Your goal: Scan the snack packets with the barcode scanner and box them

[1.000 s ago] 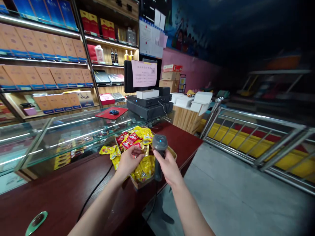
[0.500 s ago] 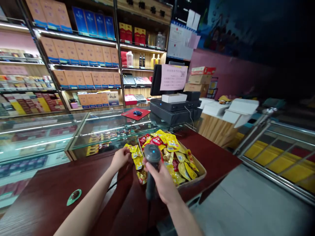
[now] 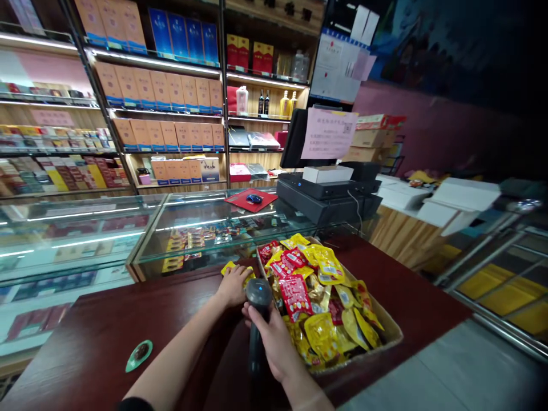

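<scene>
My right hand (image 3: 272, 337) is wrapped round the handle of a dark grey barcode scanner (image 3: 259, 294), its head pointing up and away from me. Just left of it, my left hand (image 3: 233, 287) has its fingers curled over a yellow snack packet (image 3: 228, 267) on the counter; part of the packet is hidden under the hand. To the right of the scanner stands a shallow cardboard box (image 3: 393, 342) heaped with yellow, red and gold packets. A red packet (image 3: 295, 295) lies on top near the box's left side.
The dark red counter (image 3: 180, 311) carries a small green dish (image 3: 139, 355) at left. Behind are a glass display case (image 3: 201, 220), a mouse (image 3: 254, 198) on a red mat, and a black register with a monitor (image 3: 295, 137). A metal railing (image 3: 492, 257) stands at right.
The view has shifted, so the box appears nearer and lower right. My left hand has moved over the yellow packets beside the box. A red packet now shows on top of the heap.
</scene>
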`<state>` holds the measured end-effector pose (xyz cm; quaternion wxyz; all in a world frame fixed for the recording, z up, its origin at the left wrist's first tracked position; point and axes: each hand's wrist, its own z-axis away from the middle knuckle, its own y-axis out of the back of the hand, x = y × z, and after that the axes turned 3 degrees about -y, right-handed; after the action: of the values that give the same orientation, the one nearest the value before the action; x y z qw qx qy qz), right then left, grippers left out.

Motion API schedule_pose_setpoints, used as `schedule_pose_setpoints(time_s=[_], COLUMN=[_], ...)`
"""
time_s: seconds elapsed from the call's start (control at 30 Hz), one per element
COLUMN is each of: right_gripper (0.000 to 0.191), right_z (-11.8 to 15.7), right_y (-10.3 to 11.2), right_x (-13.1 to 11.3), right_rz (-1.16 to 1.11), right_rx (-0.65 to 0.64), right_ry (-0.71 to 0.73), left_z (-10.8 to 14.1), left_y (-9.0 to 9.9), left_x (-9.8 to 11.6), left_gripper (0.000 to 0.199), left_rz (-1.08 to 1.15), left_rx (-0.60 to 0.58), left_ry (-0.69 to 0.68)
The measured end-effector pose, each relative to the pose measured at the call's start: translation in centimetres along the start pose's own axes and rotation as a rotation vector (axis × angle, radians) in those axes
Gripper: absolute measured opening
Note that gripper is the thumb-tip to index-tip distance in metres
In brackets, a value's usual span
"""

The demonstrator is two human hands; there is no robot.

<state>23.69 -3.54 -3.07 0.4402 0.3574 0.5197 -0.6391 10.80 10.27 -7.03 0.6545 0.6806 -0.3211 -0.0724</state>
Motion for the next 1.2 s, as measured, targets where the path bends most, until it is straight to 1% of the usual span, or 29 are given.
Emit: schedule_pose_setpoints(time_s=[0.1, 0.2, 0.27, 0.37, 0.43, 0.53, 0.63, 0.7, 0.77, 0.83, 0.87, 0.93, 1.0, 1.1, 1.2], right_gripper=[0.047, 0.048, 0.048, 0.047, 0.045, 0.042, 0.04, 0.039, 0.04, 0.04, 0.039, 0.038, 0.037, 0.038, 0.042], right_z=[0.1, 0.0, -0.1, -0.2, -0.2, -0.2, -0.3, -0.3, -0.3, -0.4, -0.4, -0.5, -0.6, -0.5, -0.1], right_y=[-0.4, -1.1, -1.7, -2.4, -2.7, -2.8, -2.9, -3.0, -3.2, -3.4, -3.5, -3.8, -4.0, -4.4, -4.8], right_x=[0.4, 0.9, 1.3, 2.0, 2.3, 2.4, 2.2, 2.0, 1.6, 1.3, 1.1, 0.8, 0.4, -0.2, -0.3], right_rz=[0.006, -0.018, -0.044, -0.069, -0.068, -0.057, -0.05, -0.052, -0.061, -0.067, -0.07, -0.062, -0.038, -0.028, -0.045], right_rx=[-0.02, -0.027, -0.037, -0.054, -0.057, -0.049, -0.035, -0.035, -0.042, -0.055, -0.059, -0.063, -0.057, -0.067, -0.125], right_ry=[-0.04, -0.102, -0.146, -0.189, -0.192, -0.191, -0.195, -0.192, -0.18, -0.166, -0.158, -0.137, -0.116, -0.122, -0.155], left_z=[5.1, 10.2, 12.7, 15.0, 15.8, 16.3, 16.5, 16.4, 16.2, 16.0, 15.9, 16.0, 16.3, 16.7, 16.5], left_y=[0.9, 2.2, 2.9, 3.6, 4.0, 4.6, 5.3, 5.8, 6.3, 6.6, 6.7, 7.0, 7.5, 8.6, 9.5], left_x=[0.1, 0.1, -0.2, -0.9, -1.2, -1.3, -1.3, -1.6, -2.2, -2.7, -2.9, -3.0, -2.7, -2.0, -1.6], left_gripper=[0.057, 0.055, 0.058, 0.075, 0.077, 0.064, 0.054, 0.046, 0.036, 0.038, 0.041, 0.048, 0.05, 0.048, 0.048], left_rz=[0.0, 0.06, 0.123, 0.182, 0.163, 0.067, 0.02, 0.126, 0.337, 0.594, 0.718, 0.921, 1.035, 1.043, 1.012], left_rx=[0.045, 0.061, 0.035, 0.032, 0.054, 0.06, 0.09, 0.138, 0.2, 0.235, 0.229, 0.179, 0.122, 0.043, -0.042], left_ry=[-0.019, -0.017, -0.013, -0.002, -0.005, -0.012, 0.052, 0.111, 0.172, 0.236, 0.263, 0.296, 0.304, 0.279, 0.251])
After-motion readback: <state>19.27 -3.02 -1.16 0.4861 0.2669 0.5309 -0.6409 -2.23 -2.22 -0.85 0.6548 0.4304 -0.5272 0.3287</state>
